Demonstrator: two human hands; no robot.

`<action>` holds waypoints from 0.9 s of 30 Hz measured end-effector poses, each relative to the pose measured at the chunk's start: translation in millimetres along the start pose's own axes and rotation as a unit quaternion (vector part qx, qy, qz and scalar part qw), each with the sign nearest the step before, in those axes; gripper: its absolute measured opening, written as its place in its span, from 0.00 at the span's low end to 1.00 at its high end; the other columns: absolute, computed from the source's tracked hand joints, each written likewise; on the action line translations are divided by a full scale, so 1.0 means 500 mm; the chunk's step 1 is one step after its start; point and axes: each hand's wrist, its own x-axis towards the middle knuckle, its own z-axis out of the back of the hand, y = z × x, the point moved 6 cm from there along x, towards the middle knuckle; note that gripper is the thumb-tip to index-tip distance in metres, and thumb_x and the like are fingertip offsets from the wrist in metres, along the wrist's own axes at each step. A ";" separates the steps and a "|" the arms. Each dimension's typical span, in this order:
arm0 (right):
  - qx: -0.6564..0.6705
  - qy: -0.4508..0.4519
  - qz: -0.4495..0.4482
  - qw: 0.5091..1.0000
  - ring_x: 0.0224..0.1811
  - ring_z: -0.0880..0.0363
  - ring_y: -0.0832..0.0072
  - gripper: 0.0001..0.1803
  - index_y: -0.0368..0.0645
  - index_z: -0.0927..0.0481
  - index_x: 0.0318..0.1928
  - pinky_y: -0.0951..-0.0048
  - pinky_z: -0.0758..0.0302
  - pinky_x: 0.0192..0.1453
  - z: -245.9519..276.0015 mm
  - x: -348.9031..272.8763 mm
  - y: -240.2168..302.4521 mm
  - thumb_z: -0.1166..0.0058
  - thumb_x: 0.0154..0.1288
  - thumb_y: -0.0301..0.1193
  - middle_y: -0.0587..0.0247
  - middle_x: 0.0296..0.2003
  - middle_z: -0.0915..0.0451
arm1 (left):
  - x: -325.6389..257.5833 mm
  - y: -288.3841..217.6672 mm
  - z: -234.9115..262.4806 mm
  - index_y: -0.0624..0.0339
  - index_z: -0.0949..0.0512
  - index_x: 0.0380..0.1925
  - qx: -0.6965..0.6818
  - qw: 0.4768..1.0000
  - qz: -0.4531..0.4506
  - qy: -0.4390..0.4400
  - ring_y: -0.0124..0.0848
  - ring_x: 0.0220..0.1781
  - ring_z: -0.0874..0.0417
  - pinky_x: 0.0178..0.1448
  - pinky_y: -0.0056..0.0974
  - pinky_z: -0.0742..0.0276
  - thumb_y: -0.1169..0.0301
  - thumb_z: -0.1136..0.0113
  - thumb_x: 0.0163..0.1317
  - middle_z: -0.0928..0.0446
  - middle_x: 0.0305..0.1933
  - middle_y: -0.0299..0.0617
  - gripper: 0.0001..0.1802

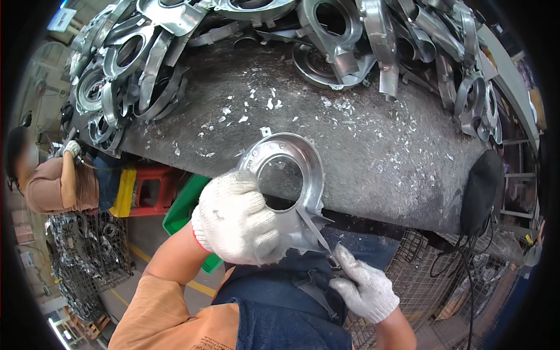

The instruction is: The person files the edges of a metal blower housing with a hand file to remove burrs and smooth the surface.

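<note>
1. Gloved right hand (364, 287), nearest the body, is pinched shut on a thin metal tool (318, 233) whose tip touches the ring's lower edge.
2. Left hand (236, 219), also gloved, wraps closed around the stamped metal ring (291, 175), held at the near edge of the workbench (373, 146).
3. Metal shavings (262, 99) litter the bench.
4. Farther back lies a heap of similar stamped parts (326, 35).
5. Far left sits another person (55, 184).

Bright, even light, glare on metal, fisheye bending and perhaps slightly soft edges.
</note>
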 end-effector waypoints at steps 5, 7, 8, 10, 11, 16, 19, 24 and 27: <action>-0.136 -0.003 0.035 0.990 0.39 0.08 0.57 0.38 0.55 0.22 0.79 0.59 0.11 0.41 0.030 0.013 0.029 0.26 0.69 0.40 0.56 0.38 0.09 | -0.032 0.046 -0.047 0.49 0.27 0.12 -0.022 0.995 0.008 -0.096 0.40 0.23 0.24 0.30 0.45 0.27 0.70 0.26 0.34 0.31 0.19 0.34 0.15; -0.216 -0.010 0.040 0.975 0.34 0.10 0.57 0.39 0.56 0.25 0.80 0.56 0.12 0.36 0.034 0.029 0.035 0.28 0.71 0.40 0.59 0.36 0.09 | -0.037 0.078 -0.084 0.51 0.24 0.15 -0.022 0.994 0.027 -0.106 0.43 0.35 0.15 0.48 0.49 0.15 0.65 0.21 0.37 0.23 0.25 0.38 0.16; -0.221 -0.007 0.044 0.974 0.34 0.10 0.57 0.39 0.56 0.25 0.80 0.56 0.12 0.36 0.037 0.033 0.041 0.28 0.71 0.40 0.59 0.36 0.09 | -0.040 0.088 -0.095 0.52 0.22 0.16 -0.020 0.994 0.023 -0.108 0.45 0.39 0.13 0.55 0.51 0.13 0.62 0.19 0.38 0.20 0.28 0.39 0.17; -0.239 0.012 0.041 0.970 0.33 0.10 0.55 0.40 0.60 0.27 0.81 0.54 0.12 0.35 0.043 0.043 0.049 0.29 0.72 0.43 0.54 0.36 0.11 | -0.050 0.100 -0.099 0.53 0.12 0.30 -0.036 0.997 0.047 -0.059 0.49 0.51 0.10 0.71 0.55 0.17 0.53 0.15 0.39 0.13 0.40 0.44 0.22; -0.244 0.015 0.043 0.969 0.33 0.10 0.55 0.40 0.60 0.27 0.81 0.54 0.12 0.35 0.048 0.049 0.061 0.29 0.72 0.43 0.54 0.36 0.11 | -0.046 0.104 -0.076 0.54 0.12 0.42 -0.007 0.992 0.083 -0.093 0.52 0.57 0.12 0.75 0.57 0.21 0.50 0.13 0.38 0.13 0.48 0.47 0.32; -0.326 0.081 0.004 0.942 0.33 0.10 0.48 0.38 0.58 0.25 0.79 0.52 0.12 0.37 0.036 0.091 0.097 0.28 0.70 0.41 0.46 0.36 0.14 | -0.082 0.143 -0.061 0.68 0.23 0.72 -0.002 0.969 0.245 0.006 0.62 0.72 0.19 0.85 0.62 0.32 0.39 0.11 0.24 0.17 0.67 0.58 0.71; -0.338 0.089 0.029 0.936 0.32 0.10 0.48 0.37 0.58 0.24 0.78 0.52 0.13 0.36 0.033 0.101 0.111 0.28 0.70 0.41 0.46 0.37 0.13 | -0.084 0.143 -0.060 0.71 0.24 0.71 -0.002 0.971 0.240 0.001 0.62 0.73 0.19 0.85 0.62 0.32 0.38 0.12 0.22 0.17 0.67 0.59 0.72; -0.341 0.102 0.003 0.935 0.32 0.09 0.47 0.37 0.58 0.23 0.77 0.51 0.13 0.34 0.055 0.086 0.113 0.28 0.69 0.41 0.45 0.38 0.13 | -0.087 0.150 -0.064 0.69 0.22 0.69 -0.020 0.974 0.225 -0.025 0.58 0.72 0.18 0.85 0.60 0.31 0.37 0.13 0.24 0.16 0.67 0.58 0.70; -0.354 0.110 -0.005 0.929 0.32 0.09 0.46 0.38 0.59 0.24 0.78 0.50 0.13 0.34 0.052 0.080 0.118 0.28 0.69 0.41 0.43 0.39 0.13 | -0.084 0.146 -0.058 0.69 0.21 0.68 -0.011 0.969 0.246 -0.026 0.58 0.72 0.17 0.85 0.60 0.31 0.35 0.13 0.27 0.16 0.67 0.58 0.69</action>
